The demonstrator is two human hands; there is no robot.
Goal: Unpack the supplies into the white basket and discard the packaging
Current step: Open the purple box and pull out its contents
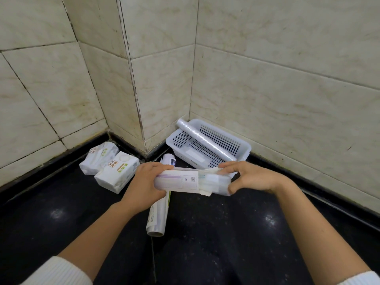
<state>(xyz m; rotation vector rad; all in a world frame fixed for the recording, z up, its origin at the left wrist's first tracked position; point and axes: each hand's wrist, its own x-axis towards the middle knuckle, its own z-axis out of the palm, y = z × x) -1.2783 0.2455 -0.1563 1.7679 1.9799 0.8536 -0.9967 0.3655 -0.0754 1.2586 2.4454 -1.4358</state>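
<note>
Head view — both hands (144,186) (253,177) grip wrapped roll (191,181); white label, clear plastic end.

White basket (242,150) sits in tiled corner w/ a clear roll (205,138) leaning across it. Wrapped roll (185,181) held horizontal, another (158,212) on floor; two tissue packs (111,167) left.

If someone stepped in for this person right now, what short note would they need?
Left hand and right hand both grip a white paper-wrapped roll, the right at its loosened wrapper end.
White perforated plastic basket sits in the tiled corner, with one clear unwrapped roll leaning across it: done.
Left: finish unwrapping the held roll; another wrapped roll lies on the black floor, two white tissue packs beside the wall. No bin visible.
</note>
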